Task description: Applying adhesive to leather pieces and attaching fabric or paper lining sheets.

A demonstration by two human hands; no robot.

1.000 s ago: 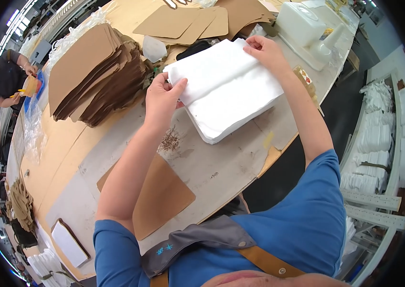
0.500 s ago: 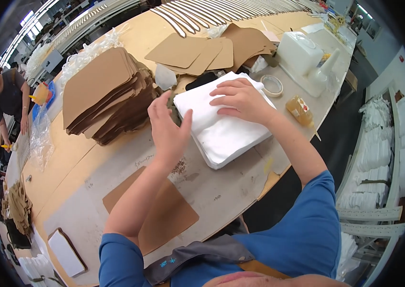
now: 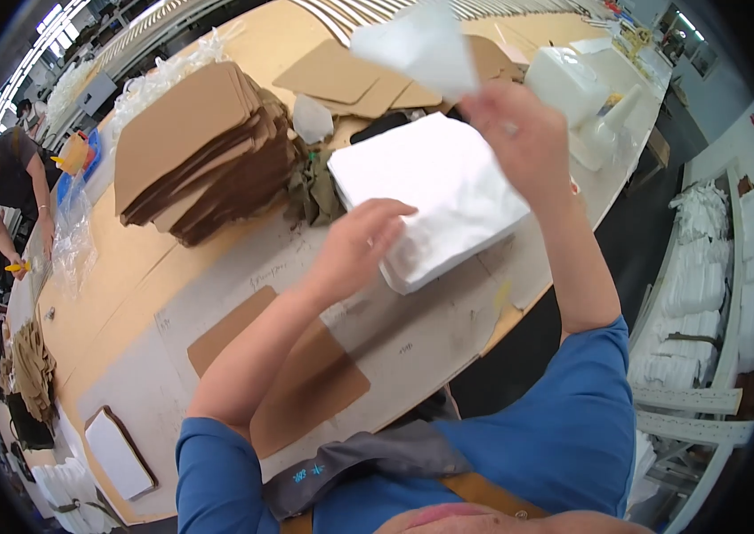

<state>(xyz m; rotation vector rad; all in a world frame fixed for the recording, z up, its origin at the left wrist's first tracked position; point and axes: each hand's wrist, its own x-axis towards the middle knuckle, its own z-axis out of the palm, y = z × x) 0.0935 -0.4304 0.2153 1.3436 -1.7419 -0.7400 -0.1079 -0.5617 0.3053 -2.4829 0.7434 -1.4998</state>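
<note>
Raised over the table, my right hand [image 3: 519, 138] pinches a translucent white sheet [image 3: 417, 49], blurred by motion. Below it lies a stack of white sheets [image 3: 430, 173], its top wrinkled near the front. My left hand [image 3: 361, 240] rests at the lower-left part of that stack, fingers apart and loosely bent, gripping nothing visible. A single brown card piece [image 3: 314, 387] lies on grey paper under and beside my left forearm. Just left of the white stack are olive crumpled material [image 3: 314, 191] and a tall pile of brown card pieces [image 3: 185, 133].
The table [image 3: 101, 320] holds more card pieces [image 3: 332, 76], white plastic containers [image 3: 564, 84], clear plastic [image 3: 74, 258] and a white pad [image 3: 119, 449]. A co-worker [image 3: 12, 169] works at the left. A rack of white bundles [image 3: 688, 285] stands right, beyond the table edge.
My right hand has risen up and right from the white stack, lifting a white sheet away. My left hand let go of the upper edge and moved down and right.
</note>
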